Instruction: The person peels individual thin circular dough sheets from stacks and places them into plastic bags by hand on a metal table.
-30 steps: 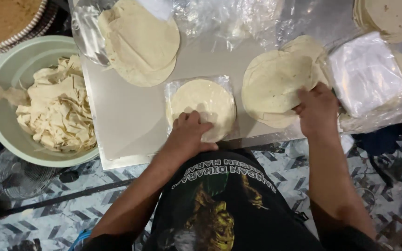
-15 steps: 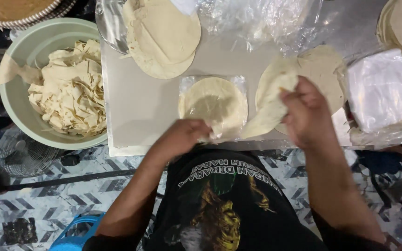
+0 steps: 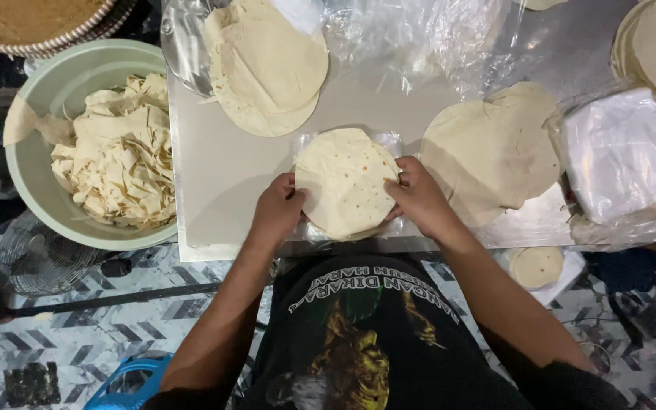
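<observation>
Flatbread round (image 3: pixel 345 181) sits on a clear plastic sheet (image 3: pixel 389 141) at the steel table (image 3: pixel 222 175) front edge; my left hand (image 3: pixel 279 209) and right hand (image 3: pixel 417 196) clamp its opposite rims, probably a thin stack.

a small food-making workspace, likely a home or stall kitchen: stacks of round flatbreads (image 3: pixel 495 152) lie on a metal table (image 3: pixel 222 175), a green basin (image 3: pixel 62 83) holds dough scraps, plastic sheets (image 3: pixel 620 156) are piled nearby, patterned floor below

Bare table (image 3: pixel 229 171) left — flatbread stacks (image 3: pixel 495 152) crowd right.
</observation>
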